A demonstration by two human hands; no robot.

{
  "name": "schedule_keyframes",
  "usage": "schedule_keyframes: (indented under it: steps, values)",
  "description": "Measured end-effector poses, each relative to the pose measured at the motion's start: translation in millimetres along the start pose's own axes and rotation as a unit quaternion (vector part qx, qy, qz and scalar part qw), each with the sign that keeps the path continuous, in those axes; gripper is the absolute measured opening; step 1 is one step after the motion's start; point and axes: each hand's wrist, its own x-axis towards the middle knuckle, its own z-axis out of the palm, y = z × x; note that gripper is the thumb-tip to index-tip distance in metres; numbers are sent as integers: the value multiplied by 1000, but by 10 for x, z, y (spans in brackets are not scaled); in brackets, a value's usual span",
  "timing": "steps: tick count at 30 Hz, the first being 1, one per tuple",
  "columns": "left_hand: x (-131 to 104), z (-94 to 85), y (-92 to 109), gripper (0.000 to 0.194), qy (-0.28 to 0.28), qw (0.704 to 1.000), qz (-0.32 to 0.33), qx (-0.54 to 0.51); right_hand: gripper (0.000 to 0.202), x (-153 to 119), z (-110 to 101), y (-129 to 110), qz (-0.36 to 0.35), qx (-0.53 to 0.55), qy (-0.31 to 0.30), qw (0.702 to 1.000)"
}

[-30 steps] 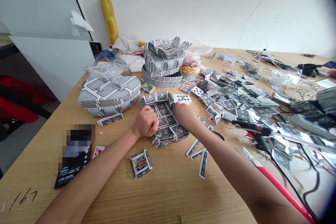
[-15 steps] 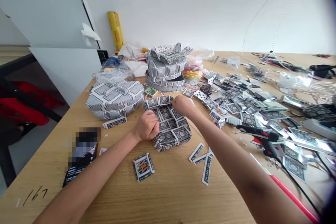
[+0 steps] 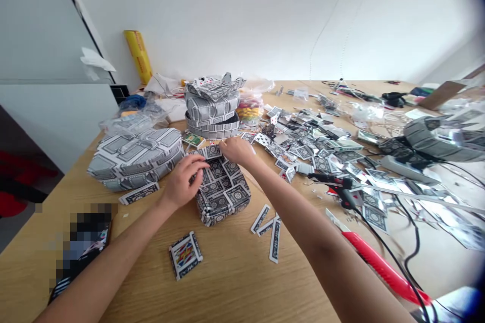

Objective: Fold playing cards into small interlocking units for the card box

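An open box made of folded playing cards (image 3: 223, 197) sits on the wooden table in front of me, its inside facing up toward me. My right hand (image 3: 238, 151) grips its far rim, fingers closed and partly hidden behind the wall. Along the left rim is my left hand (image 3: 184, 181), its fingers apart and slightly bent, close to or touching the card wall. Nearer to me lies a square folded card piece (image 3: 185, 255) with a colourful face. Several narrow card strips (image 3: 275, 240) are to the right of the box.
A lidded card box (image 3: 138, 156) stands at the left, with more stacked card boxes (image 3: 212, 111) behind. Loose cards (image 3: 322, 161) cover the right side. A glue gun (image 3: 337, 186), its cable and a red-handled cutter (image 3: 382, 262) lie there. A phone (image 3: 83, 247) is at the left.
My left hand has loosened from a closed grip at the box's left side, and its fingers are now apart. My right hand stays on the far rim. The view has turned right.
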Motion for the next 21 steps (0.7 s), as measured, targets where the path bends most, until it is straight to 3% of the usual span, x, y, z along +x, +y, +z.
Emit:
schedule_keyframes:
  steps: [2, 3, 6, 8, 13, 21]
  values:
    - [138, 14, -82, 25, 27, 993, -109, 39, 46, 122, -62, 37, -54, 12, 6, 998]
    - [211, 27, -132, 28, 15, 985, -164, 58, 44, 181, -83, 50, -87, 16, 4, 996]
    - [401, 65, -279, 36, -92, 954, -272, 86, 38, 318, -88, 57, -175, 14, -19, 984]
    - [492, 80, -357, 31, -145, 942, -289, 89, 29, 366, -50, 41, -203, -1, -22, 979]
    - [641, 105, -432, 25, -212, 925, -289, 130, 30, 398, 64, 9, -213, -40, 10, 976]
    - [815, 114, -277, 18, -303, 892, -264, 207, 26, 351, 63, -1, -199, -49, 14, 979]
